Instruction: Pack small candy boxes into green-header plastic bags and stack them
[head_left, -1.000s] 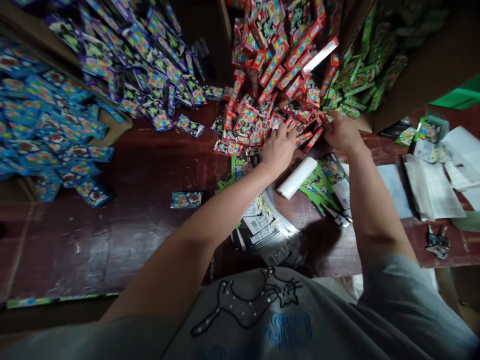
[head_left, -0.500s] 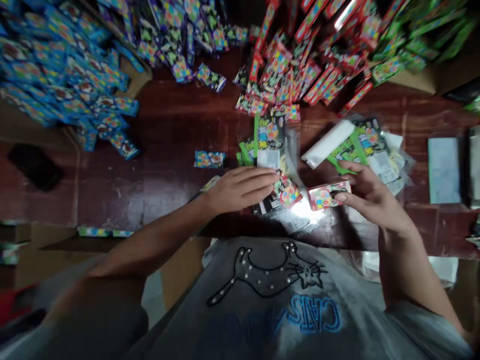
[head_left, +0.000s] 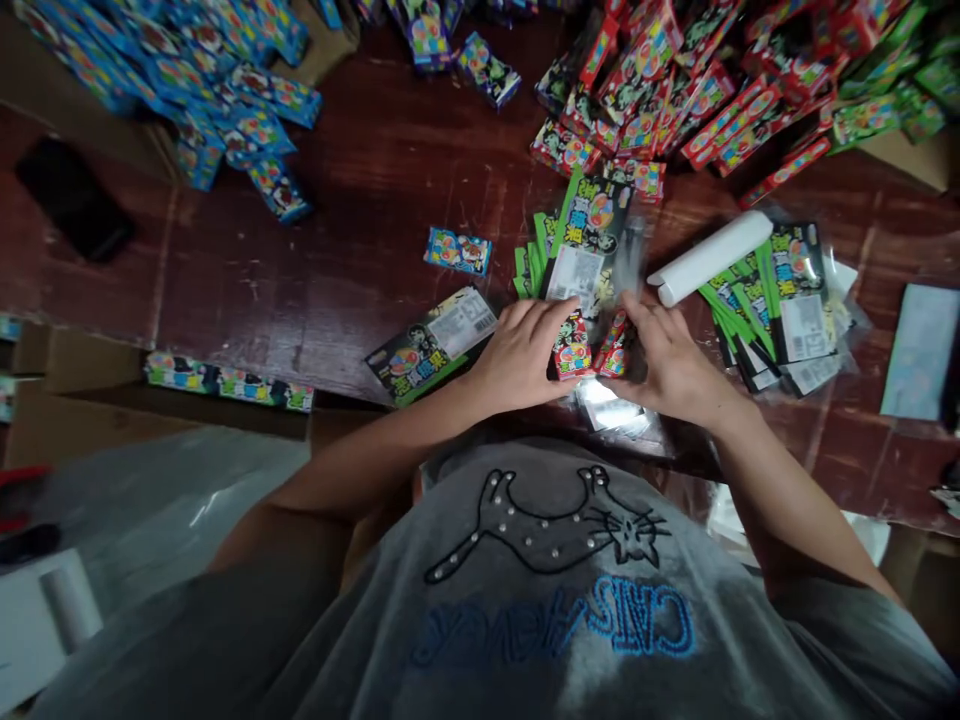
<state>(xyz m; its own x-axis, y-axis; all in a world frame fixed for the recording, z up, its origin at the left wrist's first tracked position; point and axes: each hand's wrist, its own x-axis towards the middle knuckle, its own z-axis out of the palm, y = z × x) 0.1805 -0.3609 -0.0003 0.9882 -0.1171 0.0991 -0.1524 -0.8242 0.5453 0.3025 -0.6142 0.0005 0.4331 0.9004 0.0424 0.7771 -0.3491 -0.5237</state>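
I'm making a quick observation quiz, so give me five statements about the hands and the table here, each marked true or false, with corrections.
1. The left hand holds a red packet. True.
2. The right hand holds nothing. False: the right hand also holds red packaging.
3. A single blue packet lies on the table, apart from the blue pile. True.
4. The white roll lies to the left of both hands. False: the white roll lies on the person's right, just beyond the right hand.
5. A dark, green-edged bag lies nearer the left hand than the right. True.
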